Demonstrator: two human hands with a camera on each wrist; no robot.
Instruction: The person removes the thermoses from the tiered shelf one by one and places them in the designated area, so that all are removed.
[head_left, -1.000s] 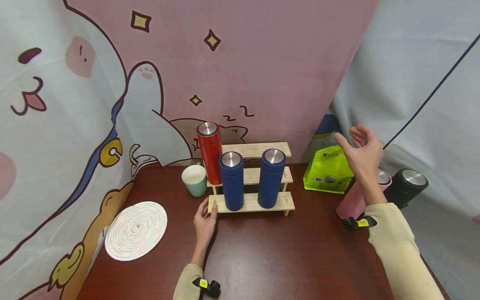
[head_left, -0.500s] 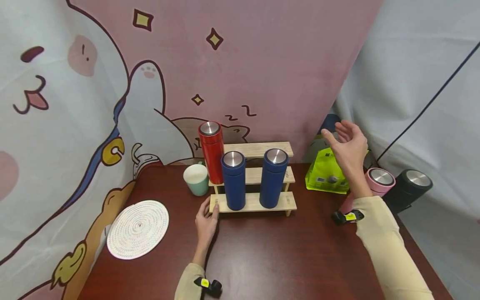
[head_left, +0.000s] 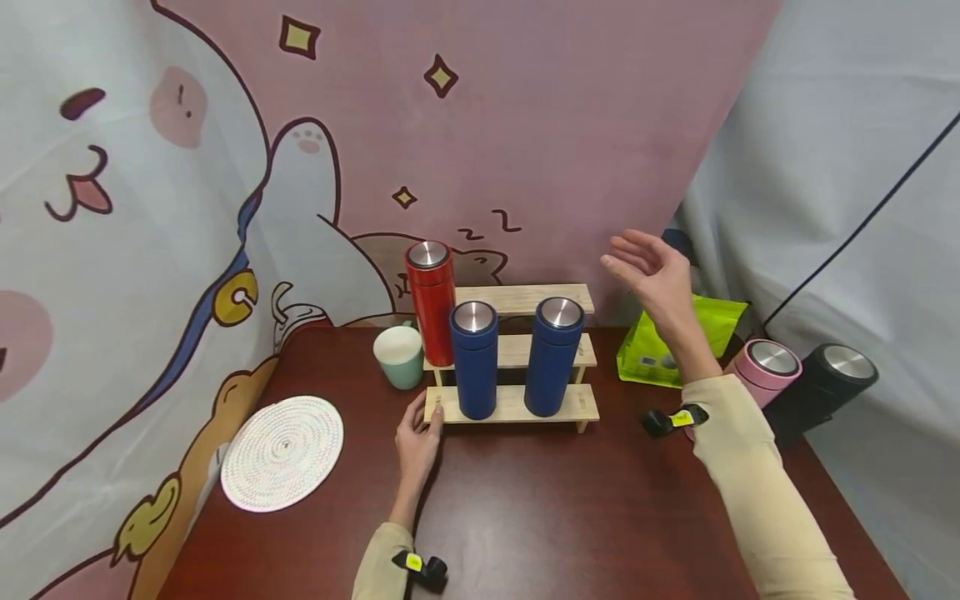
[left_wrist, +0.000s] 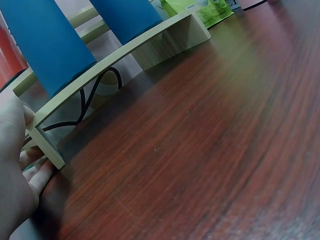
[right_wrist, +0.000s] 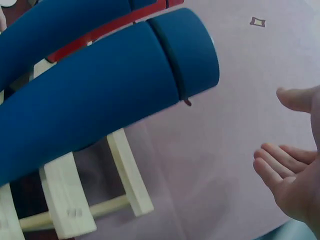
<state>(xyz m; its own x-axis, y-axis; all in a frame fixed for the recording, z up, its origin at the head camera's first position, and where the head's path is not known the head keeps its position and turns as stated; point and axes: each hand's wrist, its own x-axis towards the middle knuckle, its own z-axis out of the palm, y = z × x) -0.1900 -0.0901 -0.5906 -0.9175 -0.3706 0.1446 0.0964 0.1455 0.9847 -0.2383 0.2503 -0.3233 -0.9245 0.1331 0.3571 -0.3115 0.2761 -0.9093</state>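
A three-step light wooden rack (head_left: 512, 405) stands on the table. Two blue thermos flasks are upright on its lowest step, the left one (head_left: 475, 367) and the right one (head_left: 552, 367). Behind them, a red thermos flask (head_left: 432, 308) stands upright at the rack's left end. My left hand (head_left: 418, 442) grips the left end of the lowest step; in the left wrist view, the thumb is at the top and fingers lie around the support (left_wrist: 47, 147). My right hand (head_left: 663, 283) is raised right of the rack, fingers spread from the thumb and holding nothing, apart from the right blue flask (right_wrist: 110, 85).
A mint-green mug (head_left: 401, 358) sits left of the rack, near a round white woven mat (head_left: 283, 454). At right are a lime-green bag (head_left: 705, 329), a pink thermos flask (head_left: 765, 371) partly behind the right sleeve, and a black thermos flask (head_left: 825, 387).
My right hand has moved left through the air, from above the pink flask past the green bag toward the rack. My left hand stays on the rack. The head view has shifted slightly.
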